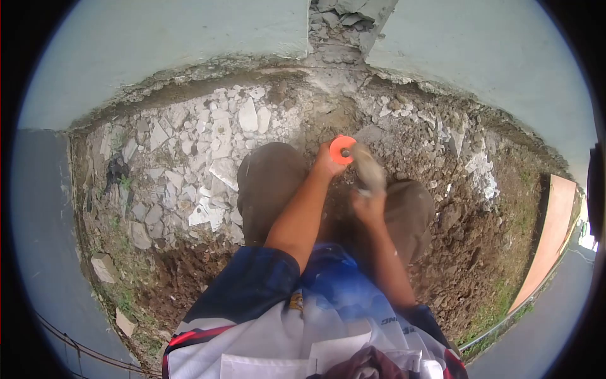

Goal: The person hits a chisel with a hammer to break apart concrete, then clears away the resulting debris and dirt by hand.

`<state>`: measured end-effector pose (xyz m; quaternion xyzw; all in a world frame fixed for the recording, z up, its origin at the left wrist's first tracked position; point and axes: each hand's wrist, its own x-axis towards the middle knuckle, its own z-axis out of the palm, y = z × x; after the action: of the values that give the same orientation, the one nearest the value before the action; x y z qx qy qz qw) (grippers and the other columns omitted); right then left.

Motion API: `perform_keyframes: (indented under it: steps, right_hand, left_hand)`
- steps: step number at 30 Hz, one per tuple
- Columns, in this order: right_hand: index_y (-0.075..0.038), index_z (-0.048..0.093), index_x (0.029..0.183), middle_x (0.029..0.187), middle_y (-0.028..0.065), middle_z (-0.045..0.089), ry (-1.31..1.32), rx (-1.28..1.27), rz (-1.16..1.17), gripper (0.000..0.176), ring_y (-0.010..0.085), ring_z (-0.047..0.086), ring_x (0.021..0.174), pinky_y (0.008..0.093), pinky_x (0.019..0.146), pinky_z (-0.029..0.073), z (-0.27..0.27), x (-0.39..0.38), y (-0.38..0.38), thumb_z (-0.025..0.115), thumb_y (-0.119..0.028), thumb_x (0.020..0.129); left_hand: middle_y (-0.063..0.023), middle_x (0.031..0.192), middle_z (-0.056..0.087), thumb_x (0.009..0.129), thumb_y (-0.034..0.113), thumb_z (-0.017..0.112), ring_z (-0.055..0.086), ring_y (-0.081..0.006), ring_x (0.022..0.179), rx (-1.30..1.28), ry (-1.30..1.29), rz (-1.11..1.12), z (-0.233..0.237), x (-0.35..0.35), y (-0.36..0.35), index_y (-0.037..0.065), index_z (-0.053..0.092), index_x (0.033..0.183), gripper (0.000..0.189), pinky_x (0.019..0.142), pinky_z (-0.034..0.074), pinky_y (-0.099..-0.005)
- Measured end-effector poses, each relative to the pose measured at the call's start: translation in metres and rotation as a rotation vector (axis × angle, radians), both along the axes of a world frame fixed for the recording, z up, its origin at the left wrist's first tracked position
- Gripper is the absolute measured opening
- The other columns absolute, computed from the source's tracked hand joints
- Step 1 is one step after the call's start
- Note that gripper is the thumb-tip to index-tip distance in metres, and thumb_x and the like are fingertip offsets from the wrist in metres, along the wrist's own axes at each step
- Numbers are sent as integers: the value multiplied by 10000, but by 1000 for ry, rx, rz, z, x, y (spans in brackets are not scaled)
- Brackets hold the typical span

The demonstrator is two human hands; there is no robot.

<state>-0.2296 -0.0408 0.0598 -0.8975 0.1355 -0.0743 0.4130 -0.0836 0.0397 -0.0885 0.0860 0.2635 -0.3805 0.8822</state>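
Observation:
My left hand (326, 162) is wrapped round a chisel, just below its round orange hand guard (341, 141). The chisel's grey struck end (346, 152) shows in the middle of the guard, while its lower part is hidden beneath. Beside it on the right, my right hand (368, 206) is closed on a hammer (370, 169), smeared by motion. The hammer's head overlaps the guard's right edge in this view. Both hands are between my bent knees, over broken ground at the foot of the wall.
Ahead stands a pale wall (189, 38), with a broken-out vertical channel (341, 25) exposing rubble. White plaster chunks (218, 136) cover the ground to the left, loose brown soil (464, 252) to the right. A flat orange-brown board (544, 240) leans at the far right.

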Motion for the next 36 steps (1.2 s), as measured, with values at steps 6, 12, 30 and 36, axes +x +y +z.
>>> perform_keyframes:
  steps: [6, 12, 30, 36]
  right_hand:
    - [-22, 544, 773, 634, 24, 555, 93, 602, -337, 54, 101, 531, 517, 253, 478, 429, 50, 5, -7, 592, 3, 767]
    - [35, 581, 856, 687, 55, 577, -167, 122, -75, 134, 169, 562, 588, 306, 548, 466, 23, -5, -1, 626, -31, 748]
    - [-3, 564, 722, 600, 72, 570, 80, 814, -556, 47, 174, 542, 469, 309, 447, 429, -19, 17, -18, 590, 19, 689]
    - [3, 554, 723, 595, 60, 568, 46, 797, -417, 36, 149, 535, 464, 288, 442, 421, 7, 13, -11, 584, 11, 705]
  left_hand:
    - [-113, 953, 596, 892, 151, 437, 600, -257, 860, 13, -30, -20, -9, 8, -5, 47, 573, 990, 197, 800, 512, -423]
    - [-97, 890, 595, 928, 187, 464, 593, -247, 814, 68, 102, -30, 10, 4, -1, 57, 577, 930, 173, 746, 514, -415]
    - [-116, 880, 636, 790, 214, 613, 632, -232, 750, 1229, -231, -474, 54, -3, 20, 10, 639, 938, 254, 563, 494, -395]
    - [-67, 828, 592, 848, 149, 578, 589, -185, 710, 903, -358, -488, 55, -28, 1, 30, 595, 911, 135, 586, 492, -339]
